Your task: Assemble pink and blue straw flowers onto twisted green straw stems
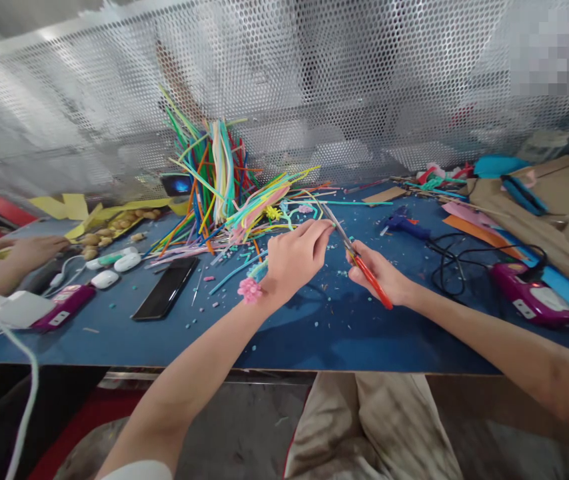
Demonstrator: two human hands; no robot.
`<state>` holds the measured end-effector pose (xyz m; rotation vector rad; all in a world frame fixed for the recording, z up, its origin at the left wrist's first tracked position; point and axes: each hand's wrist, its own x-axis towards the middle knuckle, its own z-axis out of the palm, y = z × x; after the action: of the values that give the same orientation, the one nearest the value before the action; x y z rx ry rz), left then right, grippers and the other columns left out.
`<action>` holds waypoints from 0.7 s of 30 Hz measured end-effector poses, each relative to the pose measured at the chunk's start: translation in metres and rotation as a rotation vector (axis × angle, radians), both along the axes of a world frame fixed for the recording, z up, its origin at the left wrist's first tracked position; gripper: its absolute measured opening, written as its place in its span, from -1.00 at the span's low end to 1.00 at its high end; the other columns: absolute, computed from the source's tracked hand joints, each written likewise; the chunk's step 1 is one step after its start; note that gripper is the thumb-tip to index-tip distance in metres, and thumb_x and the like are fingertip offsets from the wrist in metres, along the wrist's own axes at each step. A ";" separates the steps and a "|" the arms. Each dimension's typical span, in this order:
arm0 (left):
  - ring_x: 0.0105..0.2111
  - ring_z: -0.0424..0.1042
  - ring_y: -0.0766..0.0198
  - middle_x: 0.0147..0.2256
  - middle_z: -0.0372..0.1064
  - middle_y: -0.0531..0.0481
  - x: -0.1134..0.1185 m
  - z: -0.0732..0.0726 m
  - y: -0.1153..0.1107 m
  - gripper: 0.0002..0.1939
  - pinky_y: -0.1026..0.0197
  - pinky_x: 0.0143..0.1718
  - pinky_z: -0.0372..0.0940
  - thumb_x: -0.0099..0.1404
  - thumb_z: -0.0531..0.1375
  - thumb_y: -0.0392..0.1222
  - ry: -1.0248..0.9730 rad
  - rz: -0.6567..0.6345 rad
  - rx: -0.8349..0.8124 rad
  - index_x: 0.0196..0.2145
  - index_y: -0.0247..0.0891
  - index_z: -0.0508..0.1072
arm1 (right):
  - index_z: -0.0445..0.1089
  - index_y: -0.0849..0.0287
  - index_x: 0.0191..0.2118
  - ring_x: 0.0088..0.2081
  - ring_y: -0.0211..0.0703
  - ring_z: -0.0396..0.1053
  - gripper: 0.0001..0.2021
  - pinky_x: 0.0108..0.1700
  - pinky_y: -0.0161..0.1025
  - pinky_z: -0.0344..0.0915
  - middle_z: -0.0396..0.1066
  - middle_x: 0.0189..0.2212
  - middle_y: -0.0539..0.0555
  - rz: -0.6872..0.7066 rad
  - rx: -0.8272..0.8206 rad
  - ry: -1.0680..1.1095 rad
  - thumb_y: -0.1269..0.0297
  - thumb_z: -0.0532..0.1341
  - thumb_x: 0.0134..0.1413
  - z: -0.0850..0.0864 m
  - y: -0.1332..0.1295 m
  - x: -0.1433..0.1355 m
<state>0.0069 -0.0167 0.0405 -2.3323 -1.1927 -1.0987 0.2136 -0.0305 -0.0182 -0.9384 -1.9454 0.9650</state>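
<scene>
My right hand (377, 270) holds a pair of scissors (372, 280) with red handles, its blades pointing up and left toward my left hand. My left hand (299, 253) is closed in a pinch over the middle of the table, close to the blades; a tiny green bit shows at its fingertips, too small to name. Beside my left wrist is a pink fuzzy flower (250, 291). Behind my hands lies a pile of coloured pipe cleaners (259, 203), with a yellow flower (272, 213) among them.
A black phone (165, 288) lies left of my left arm. At the right are a blue glue gun (407, 225), black cables, a purple power strip (534, 293) and cardboard (539, 200). Another person's hand (39, 253) rests at the far left, near a second purple strip (67, 307).
</scene>
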 end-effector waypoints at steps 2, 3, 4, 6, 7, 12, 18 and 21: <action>-0.28 0.57 0.32 -0.18 0.60 0.04 0.001 0.000 -0.001 -0.74 0.26 -0.40 0.23 0.50 0.07 -0.12 0.016 0.011 0.021 -0.08 -0.12 0.56 | 0.08 0.08 -0.23 -0.46 -0.29 -0.02 -0.62 -0.43 -0.27 0.01 0.04 -0.43 -0.11 0.002 0.017 0.007 -0.05 0.25 0.17 0.001 -0.001 0.000; -0.29 0.57 0.32 -0.19 0.60 0.05 0.001 0.000 -0.002 -0.74 0.26 -0.41 0.22 0.49 0.07 -0.12 0.021 0.014 0.027 -0.08 -0.12 0.56 | 0.08 0.08 -0.23 -0.46 -0.28 -0.02 -0.61 -0.43 -0.27 0.01 0.04 -0.43 -0.11 0.004 0.024 0.009 -0.06 0.25 0.17 0.002 -0.002 -0.001; -0.29 0.57 0.33 -0.20 0.60 0.05 0.002 0.000 -0.002 -0.74 0.26 -0.41 0.21 0.49 0.07 -0.12 0.024 0.015 0.032 -0.09 -0.12 0.56 | 0.08 0.08 -0.23 -0.46 -0.28 -0.02 -0.61 -0.42 -0.26 0.01 0.04 -0.43 -0.11 0.003 0.027 0.009 -0.07 0.25 0.17 0.002 -0.002 -0.001; -0.30 0.57 0.34 -0.21 0.60 0.05 0.002 0.000 -0.002 -0.74 0.27 -0.42 0.20 0.49 0.07 -0.13 0.025 0.016 0.041 -0.09 -0.12 0.56 | 0.08 0.08 -0.22 -0.47 -0.28 -0.02 -0.61 -0.43 -0.26 0.01 0.04 -0.44 -0.10 -0.003 0.028 0.008 -0.10 0.21 0.19 0.004 -0.004 -0.002; -0.30 0.57 0.34 -0.21 0.60 0.05 0.002 0.000 -0.002 -0.75 0.27 -0.42 0.20 0.49 0.07 -0.13 0.026 0.016 0.046 -0.09 -0.12 0.56 | 0.08 0.08 -0.22 -0.47 -0.28 -0.02 -0.61 -0.43 -0.25 0.00 0.04 -0.44 -0.10 -0.008 0.029 0.008 -0.12 0.19 0.21 0.004 -0.005 -0.003; -0.31 0.57 0.34 -0.22 0.60 0.06 0.003 0.000 -0.004 -0.77 0.27 -0.42 0.21 0.47 0.09 -0.14 0.004 0.015 0.067 -0.11 -0.12 0.56 | 0.08 0.08 -0.24 -0.48 -0.26 0.00 -0.61 -0.42 -0.22 0.01 0.09 -0.44 -0.08 -0.054 0.093 0.013 -0.13 0.15 0.23 0.001 -0.010 -0.010; -0.29 0.57 0.32 -0.18 0.61 0.03 0.005 0.002 -0.009 -0.75 0.27 -0.38 0.24 0.48 0.09 -0.14 -0.035 0.009 0.047 -0.07 -0.11 0.56 | 0.07 0.08 -0.23 -0.43 -0.22 0.06 -0.69 -0.35 -0.19 0.09 0.13 -0.40 -0.07 -0.120 0.157 0.013 -0.02 0.15 0.27 -0.002 -0.012 -0.018; -0.30 0.57 0.31 -0.18 0.61 0.01 0.006 0.002 -0.008 -0.74 0.27 -0.38 0.26 0.48 0.08 -0.14 -0.045 0.004 0.036 -0.08 -0.13 0.57 | 0.06 0.07 -0.26 -0.46 -0.23 0.02 -0.71 -0.37 -0.20 0.07 0.09 -0.46 -0.11 -0.151 0.112 0.022 0.04 0.18 0.26 0.002 -0.014 -0.022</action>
<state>0.0126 -0.0247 0.0425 -2.2890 -1.1829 -1.1678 0.1920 -0.0444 -0.0162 -0.9905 -1.8601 0.7696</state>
